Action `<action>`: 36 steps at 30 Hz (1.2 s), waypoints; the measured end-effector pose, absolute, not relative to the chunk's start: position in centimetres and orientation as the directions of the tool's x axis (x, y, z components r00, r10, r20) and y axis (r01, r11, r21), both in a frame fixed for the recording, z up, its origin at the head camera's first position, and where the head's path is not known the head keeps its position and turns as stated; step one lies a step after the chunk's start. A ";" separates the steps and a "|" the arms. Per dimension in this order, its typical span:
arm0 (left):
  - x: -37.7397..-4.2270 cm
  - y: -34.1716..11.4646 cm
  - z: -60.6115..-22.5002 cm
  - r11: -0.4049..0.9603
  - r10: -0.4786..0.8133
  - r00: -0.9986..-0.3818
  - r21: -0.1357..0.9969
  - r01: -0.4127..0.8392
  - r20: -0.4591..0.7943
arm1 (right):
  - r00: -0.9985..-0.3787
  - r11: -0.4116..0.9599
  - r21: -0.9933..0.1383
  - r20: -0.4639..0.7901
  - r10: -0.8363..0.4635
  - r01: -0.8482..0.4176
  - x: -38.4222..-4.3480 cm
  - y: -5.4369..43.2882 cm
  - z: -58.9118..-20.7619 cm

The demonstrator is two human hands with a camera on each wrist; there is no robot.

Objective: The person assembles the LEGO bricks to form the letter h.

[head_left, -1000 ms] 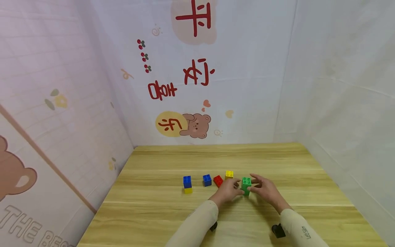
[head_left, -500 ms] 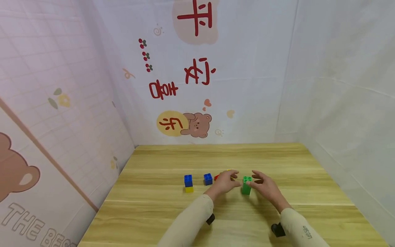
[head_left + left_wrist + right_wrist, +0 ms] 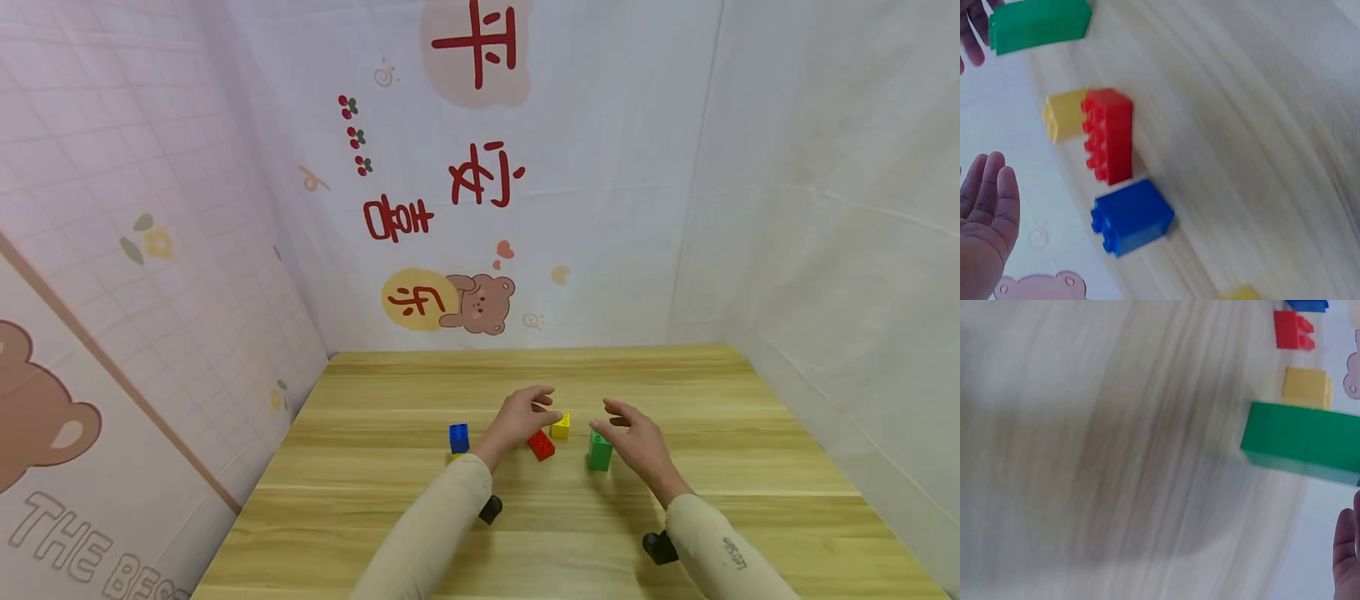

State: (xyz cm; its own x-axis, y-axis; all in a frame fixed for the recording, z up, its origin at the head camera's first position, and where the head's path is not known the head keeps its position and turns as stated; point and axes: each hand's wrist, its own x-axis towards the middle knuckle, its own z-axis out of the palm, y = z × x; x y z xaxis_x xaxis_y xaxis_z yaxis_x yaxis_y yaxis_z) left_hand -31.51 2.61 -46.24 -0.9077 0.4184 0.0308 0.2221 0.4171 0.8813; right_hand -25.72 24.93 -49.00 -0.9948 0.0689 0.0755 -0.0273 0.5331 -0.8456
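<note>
My left hand (image 3: 521,417) hovers with loosely bent fingers over the back of the brick row, holding nothing. Beneath it in the left wrist view lies a blue brick (image 3: 1132,215), which my hand and forearm hide from the head view. A longer red brick (image 3: 541,445) and a yellow brick (image 3: 561,426) are just to its right. My right hand (image 3: 636,437) is beside the upright green block (image 3: 600,454), fingers apart and not gripping. Its thumb overlaps the block's top in the head view; whether it touches, I cannot tell.
At the left, a blue brick (image 3: 459,437) stands on a yellow one, which my left sleeve partly covers. Wood-grain tabletop (image 3: 390,392) surrounds the bricks. White printed cloth (image 3: 615,250) closes off the back and sides.
My left hand has left the green block's side and travelled left and back, over the blue brick. The right hand has loosened from the green block and risen slightly. The bricks stay put.
</note>
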 end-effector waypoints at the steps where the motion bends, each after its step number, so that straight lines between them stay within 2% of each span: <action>1: -31.6 2.3 -46.1 0.414 0.416 -0.909 0.883 0.220 0.032 | -0.994 0.532 -0.846 0.080 0.068 -0.032 -25.7 24.7 -48.9; 8: -32.3 -0.4 -45.4 0.397 0.385 -0.923 0.899 0.185 0.020 | -0.992 0.520 -0.852 0.107 0.072 -0.054 -26.0 23.3 -48.4; 22: -33.7 -4.9 -45.0 0.421 0.315 -0.947 0.886 0.193 0.057 | -0.984 0.478 -0.870 0.166 0.057 -0.119 -26.3 19.3 -47.1; 27: -33.8 -6.5 -44.9 0.419 0.269 -0.962 0.892 0.168 0.055 | -0.980 0.487 -0.864 0.188 0.070 -0.131 -26.4 17.5 -47.6; 36: -33.6 -9.4 -45.5 0.413 0.192 -0.980 0.901 0.132 0.056 | -0.978 0.516 -0.854 0.157 0.135 -0.066 -26.3 14.5 -50.3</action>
State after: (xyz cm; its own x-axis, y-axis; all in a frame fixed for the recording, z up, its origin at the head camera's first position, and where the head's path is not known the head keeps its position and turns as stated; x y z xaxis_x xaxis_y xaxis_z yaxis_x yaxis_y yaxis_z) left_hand -33.59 -9.40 -45.45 -0.9797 0.1924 0.0558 0.1324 0.4125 0.9013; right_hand -26.30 14.47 -50.25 -0.9784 0.1346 0.1569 -0.0659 0.5162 -0.8540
